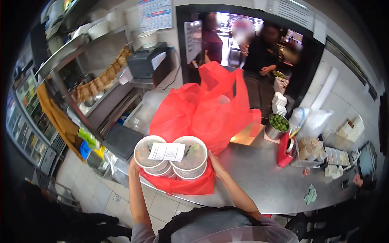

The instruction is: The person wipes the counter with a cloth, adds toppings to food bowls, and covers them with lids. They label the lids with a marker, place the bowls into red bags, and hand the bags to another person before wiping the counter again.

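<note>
Two stacks of white round takeout bowls with clear lids sit side by side in front of me, a left stack (pixel 142 142) and a right stack (pixel 194 175). A printed receipt (pixel 167 152) lies across both top lids. Red bag fabric (pixel 182 186) wraps under and in front of the stacks. My left hand (pixel 133 165) is closed against the left stack's outer side. On the opposite side my right hand (pixel 216 164) presses on the right stack and the red fabric, its fingers partly hidden. Behind the bowls, red fabric bags (pixel 221 109) stand on the counter.
The steel counter (pixel 259 182) runs right, with a pot of green limes (pixel 278 122), a red container (pixel 285 152), a basket of cups (pixel 310 152) and a green cloth (pixel 310 194). A printer (pixel 148 60) stands at left. People are beyond the pass window (pixel 259 48); another person's hand (pixel 358 180) is far right.
</note>
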The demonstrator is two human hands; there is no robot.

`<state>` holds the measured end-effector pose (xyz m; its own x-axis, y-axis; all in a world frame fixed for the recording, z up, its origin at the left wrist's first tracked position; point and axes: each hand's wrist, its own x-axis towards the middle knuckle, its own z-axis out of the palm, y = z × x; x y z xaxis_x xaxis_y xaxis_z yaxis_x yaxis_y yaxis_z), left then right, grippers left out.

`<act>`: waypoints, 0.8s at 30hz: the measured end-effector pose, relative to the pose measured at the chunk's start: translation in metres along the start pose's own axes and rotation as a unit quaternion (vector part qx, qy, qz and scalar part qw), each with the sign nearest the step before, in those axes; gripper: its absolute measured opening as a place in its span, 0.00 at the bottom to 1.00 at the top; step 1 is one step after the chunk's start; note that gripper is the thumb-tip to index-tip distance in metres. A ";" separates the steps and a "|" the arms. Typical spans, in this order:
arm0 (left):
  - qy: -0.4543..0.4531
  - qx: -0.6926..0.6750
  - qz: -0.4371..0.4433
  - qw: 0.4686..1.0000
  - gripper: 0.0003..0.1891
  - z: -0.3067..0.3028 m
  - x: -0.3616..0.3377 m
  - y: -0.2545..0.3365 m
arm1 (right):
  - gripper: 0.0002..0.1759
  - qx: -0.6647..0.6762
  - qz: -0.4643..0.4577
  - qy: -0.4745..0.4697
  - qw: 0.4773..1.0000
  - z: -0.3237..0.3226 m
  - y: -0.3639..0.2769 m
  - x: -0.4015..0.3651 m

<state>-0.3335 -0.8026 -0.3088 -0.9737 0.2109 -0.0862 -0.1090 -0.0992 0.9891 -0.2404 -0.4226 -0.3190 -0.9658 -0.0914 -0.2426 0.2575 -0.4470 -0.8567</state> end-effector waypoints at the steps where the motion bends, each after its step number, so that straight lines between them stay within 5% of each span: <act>1: -0.003 -0.002 -0.016 1.000 0.12 0.006 -0.001 -0.009 | 0.34 0.004 -0.002 -0.004 1.000 0.002 -0.005 -0.006; 10: 0.097 -0.287 -0.032 0.952 0.14 0.081 -0.045 -0.014 | 0.28 -0.058 -0.058 0.075 0.994 -0.009 -0.004 -0.021; 16: 0.177 -0.417 -0.027 0.891 0.16 0.171 -0.099 -0.033 | 0.25 -0.119 -0.164 0.115 0.972 -0.088 -0.014 -0.035; 19: 0.198 -0.356 -0.015 0.913 0.17 0.204 -0.116 -0.054 | 0.29 -0.131 -0.103 0.144 0.975 -0.124 -0.044 -0.073; 23: 0.178 -0.148 0.011 0.973 0.13 0.229 -0.137 -0.047 | 0.21 -0.210 -0.003 0.136 0.968 -0.168 -0.080 -0.124; 24: 0.161 -0.106 0.027 0.981 0.12 0.215 -0.136 -0.045 | 0.13 -0.223 -0.057 0.157 0.960 -0.184 -0.075 -0.121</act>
<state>-0.1526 -0.6174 -0.3158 -0.9880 -0.1154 -0.1023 -0.0621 -0.3092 0.9490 -0.1371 -0.2146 -0.3093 -0.9500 0.2394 -0.2004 0.2051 -0.0055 -0.9787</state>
